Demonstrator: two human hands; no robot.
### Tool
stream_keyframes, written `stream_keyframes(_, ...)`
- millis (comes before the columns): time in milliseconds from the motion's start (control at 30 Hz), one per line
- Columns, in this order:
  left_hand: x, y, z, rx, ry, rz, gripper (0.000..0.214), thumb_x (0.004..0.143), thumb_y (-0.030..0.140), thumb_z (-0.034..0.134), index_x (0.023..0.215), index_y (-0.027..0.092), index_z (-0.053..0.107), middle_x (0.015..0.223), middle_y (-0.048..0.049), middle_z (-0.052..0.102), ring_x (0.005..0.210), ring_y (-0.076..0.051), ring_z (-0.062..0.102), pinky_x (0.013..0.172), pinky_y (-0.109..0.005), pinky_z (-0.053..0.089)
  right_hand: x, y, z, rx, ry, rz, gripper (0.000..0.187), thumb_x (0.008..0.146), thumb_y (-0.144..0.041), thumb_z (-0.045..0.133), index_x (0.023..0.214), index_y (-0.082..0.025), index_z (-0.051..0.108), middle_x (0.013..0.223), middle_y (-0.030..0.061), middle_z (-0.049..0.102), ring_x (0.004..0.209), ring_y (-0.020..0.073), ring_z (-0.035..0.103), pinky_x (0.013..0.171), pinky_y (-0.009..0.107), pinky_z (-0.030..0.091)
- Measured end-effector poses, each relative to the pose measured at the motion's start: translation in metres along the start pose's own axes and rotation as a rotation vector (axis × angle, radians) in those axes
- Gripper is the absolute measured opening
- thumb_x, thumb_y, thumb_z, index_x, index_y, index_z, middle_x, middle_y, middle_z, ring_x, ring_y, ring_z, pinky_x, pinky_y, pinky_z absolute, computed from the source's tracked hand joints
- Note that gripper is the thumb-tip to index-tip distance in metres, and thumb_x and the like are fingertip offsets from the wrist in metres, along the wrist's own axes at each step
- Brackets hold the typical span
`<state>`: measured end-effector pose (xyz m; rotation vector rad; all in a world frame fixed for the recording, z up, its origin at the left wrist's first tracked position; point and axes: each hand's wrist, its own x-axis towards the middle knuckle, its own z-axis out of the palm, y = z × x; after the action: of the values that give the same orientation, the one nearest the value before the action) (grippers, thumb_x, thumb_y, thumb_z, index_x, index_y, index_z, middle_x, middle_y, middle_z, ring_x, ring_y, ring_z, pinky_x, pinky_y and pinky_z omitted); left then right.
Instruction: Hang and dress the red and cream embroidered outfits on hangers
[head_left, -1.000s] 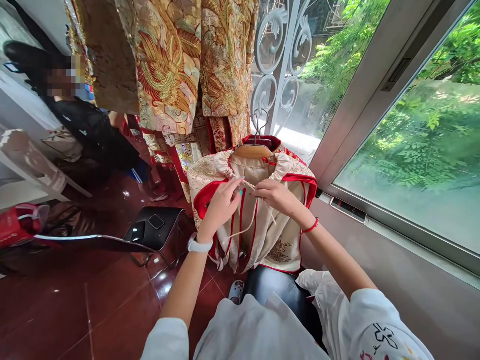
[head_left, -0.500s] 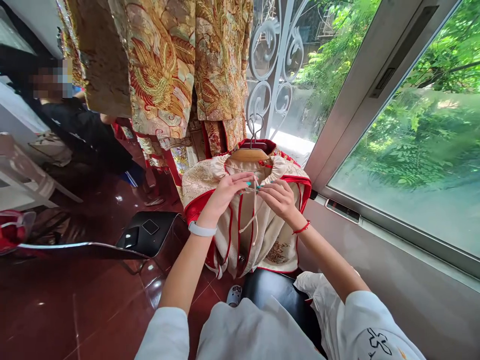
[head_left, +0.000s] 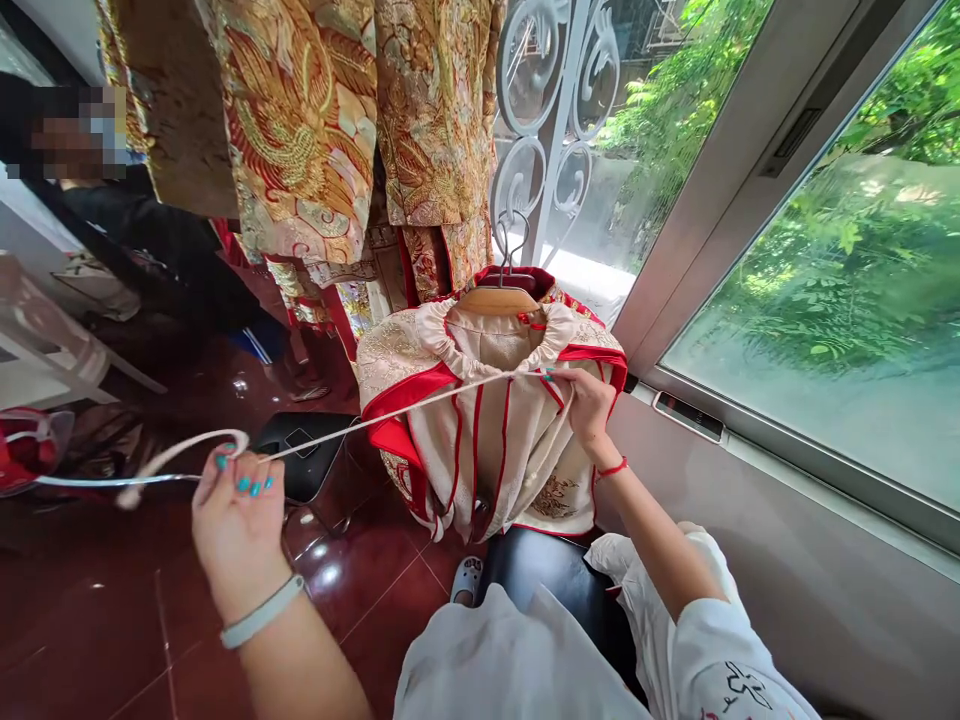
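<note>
A cream garment with red trim (head_left: pixel 517 450) hangs from a wooden hanger (head_left: pixel 498 300), its gathered neckline (head_left: pixel 469 360) facing me. My left hand (head_left: pixel 238 520), far out to the left, is closed on a cream drawstring (head_left: pixel 390 413), which stretches taut from the front of the neckline. The loose end of the cord curls past my fingers. My right hand (head_left: pixel 589 405) is closed at the neckline's front, pinching the cord's other side close to the cloth.
Gold embroidered garments (head_left: pixel 300 130) hang behind. A window (head_left: pixel 825 280) with a phone (head_left: pixel 688 416) on its sill is at right. Black stools (head_left: pixel 540 565) stand below and left. Another person (head_left: pixel 142 240) is at far left.
My left hand has drawn the cord out from the neckline, far to the left and towards me. The right hand has shifted slightly right, still at the neckline.
</note>
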<state>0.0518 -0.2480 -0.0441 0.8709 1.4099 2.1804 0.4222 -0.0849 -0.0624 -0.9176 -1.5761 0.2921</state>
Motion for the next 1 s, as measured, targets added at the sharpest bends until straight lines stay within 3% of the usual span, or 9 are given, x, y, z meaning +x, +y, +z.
stream_keyframes(167,-0.005,-0.051,-0.006,0.271,0.087,-0.232,0.032,0.067,0.043,0.068,0.087,0.024,0.05,0.07,0.0027,0.053,0.054,-0.013,0.049,0.053,-0.03,0.043,0.019,0.003,-0.009,0.204,-0.103,0.174,0.019,0.082,-0.039,0.072,0.085,-0.02,0.075,0.084,0.0067,0.076,0.079,0.0237,0.072,0.078,0.039,0.058)
stream_keyframes(267,-0.035,-0.059,0.014,0.562,-0.105,-0.276,0.032,0.074,0.041,0.061,0.098,0.02,0.056,0.092,-0.006,0.067,0.065,-0.019,0.066,0.058,-0.032,0.052,0.016,-0.002,-0.021,0.445,-0.357,0.338,0.034,0.073,-0.037,0.082,0.101,-0.022,0.072,0.105,0.0083,0.076,0.092,0.0244,0.073,0.084,0.039,0.058)
stream_keyframes(367,-0.055,-0.049,0.063,0.635,-0.381,0.031,0.029,0.086,0.036,0.052,0.108,0.02,0.061,0.108,-0.0109,0.071,0.09,-0.024,0.07,0.078,-0.037,0.058,0.006,-0.011,-0.019,0.749,-0.524,0.605,0.052,0.073,-0.04,0.081,0.121,-0.028,0.062,0.126,0.009,0.069,0.1,0.0242,0.072,0.085,0.04,0.058)
stream_keyframes(467,-0.049,-0.037,0.128,0.79,-0.466,0.427,0.034,0.088,0.028,0.056,0.121,0.019,0.059,0.128,-0.0157,0.064,0.119,-0.031,0.06,0.099,-0.046,0.049,-0.002,-0.02,0.003,0.848,-0.506,0.764,0.041,0.077,-0.044,0.076,0.11,-0.027,0.059,0.108,0.0051,0.072,0.087,0.0175,0.07,0.077,0.032,0.055)
stream_keyframes(567,-0.044,-0.031,0.175,0.974,-0.442,0.548,0.024,0.091,0.027,0.058,0.112,0.017,0.062,0.116,-0.0177,0.067,0.112,-0.035,0.058,0.097,-0.05,0.042,-0.002,-0.028,0.023,0.825,-0.44,0.729,0.038,0.075,-0.046,0.078,0.095,-0.025,0.054,0.07,-0.0054,0.059,0.062,0.0104,0.054,0.062,0.024,0.046)
stream_keyframes(667,-0.057,-0.032,0.187,0.869,-0.544,0.556,0.015,0.095,0.024,0.05,0.084,0.019,0.06,0.084,-0.0091,0.067,0.085,-0.025,0.059,0.082,-0.038,0.041,0.003,-0.029,0.02,0.73,-0.389,0.598,0.038,0.078,-0.048,0.075,0.097,-0.027,0.05,0.058,-0.0105,0.037,0.051,0.0089,0.034,0.051,0.022,0.03)
stream_keyframes(767,-0.069,-0.04,0.18,0.641,-0.661,0.448,0.033,0.094,0.025,0.049,0.062,0.021,0.044,0.058,0.0007,0.048,0.06,-0.015,0.044,0.061,-0.029,0.031,0.013,-0.023,0.003,0.499,-0.41,0.406,0.028,0.083,-0.044,0.069,0.097,-0.025,0.053,0.063,-0.0079,0.041,0.055,0.01,0.034,0.054,0.024,0.027)
stream_keyframes(900,-0.047,-0.059,0.167,0.32,-0.518,0.066,0.042,0.086,0.029,0.057,0.054,0.021,0.03,0.052,0.0063,0.025,0.05,-0.009,0.024,0.05,-0.027,0.018,0.03,-0.012,-0.012,0.266,-0.423,0.189,0.012,0.087,-0.033,0.056,0.087,-0.021,0.058,0.074,-0.0021,0.054,0.064,0.0122,0.042,0.061,0.026,0.031)
stream_keyframes(1000,-0.023,-0.062,0.161,0.031,-0.482,-0.234,0.045,0.079,0.032,0.065,0.055,0.022,0.028,0.052,0.0088,0.021,0.047,-0.007,0.018,0.045,-0.023,0.015,0.038,-0.007,-0.017,0.058,-0.523,0.097,0.019,0.086,-0.022,0.047,0.085,-0.019,0.066,0.07,-0.0007,0.058,0.061,0.013,0.042,0.061,0.027,0.031)
